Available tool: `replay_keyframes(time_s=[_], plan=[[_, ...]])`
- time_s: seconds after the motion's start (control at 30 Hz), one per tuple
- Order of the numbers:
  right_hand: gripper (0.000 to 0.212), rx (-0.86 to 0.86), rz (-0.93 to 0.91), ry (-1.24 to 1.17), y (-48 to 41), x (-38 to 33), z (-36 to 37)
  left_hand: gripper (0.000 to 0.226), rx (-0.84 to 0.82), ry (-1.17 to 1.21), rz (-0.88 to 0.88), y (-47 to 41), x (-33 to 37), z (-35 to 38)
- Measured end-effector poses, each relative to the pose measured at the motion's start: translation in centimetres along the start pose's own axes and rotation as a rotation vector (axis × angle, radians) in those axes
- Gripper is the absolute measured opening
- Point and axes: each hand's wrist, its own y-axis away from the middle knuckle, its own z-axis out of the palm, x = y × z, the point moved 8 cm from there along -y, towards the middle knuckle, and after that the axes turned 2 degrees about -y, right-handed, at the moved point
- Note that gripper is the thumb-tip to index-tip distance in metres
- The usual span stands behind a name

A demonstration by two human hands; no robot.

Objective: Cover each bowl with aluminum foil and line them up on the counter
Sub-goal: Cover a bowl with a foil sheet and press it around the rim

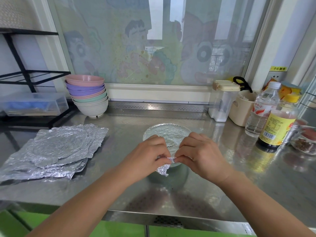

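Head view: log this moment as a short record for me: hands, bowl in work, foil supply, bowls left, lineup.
left hand: pinches the foil cover at the near rim
right hand: pinches the same edge, beside the left
bowl in work: on the counter, top covered, one loose corner hangs at the near side
foil sheets: crumpled pile, left on counter
bowl stack: nested, uncovered, back left
lineup: no finished row visible

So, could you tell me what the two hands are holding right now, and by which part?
Both the left hand and right hand pinch the near edge of the aluminum foil covering the bowl.
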Motion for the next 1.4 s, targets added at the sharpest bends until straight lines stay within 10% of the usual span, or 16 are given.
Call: replay_keyframes(time_s=[0.33,1.4], plan=[[0.027,-0.070,0.152,-0.231,0.8,2.5,-0.4,0.011,-0.014,0.039,-0.035,0.1,-0.8,-0.8],[0.026,-0.008,-0.063,0.112,0.0,-1.0,0.3,0.020,-0.024,-0.032,0.039,-0.3,0.1,-0.5]])
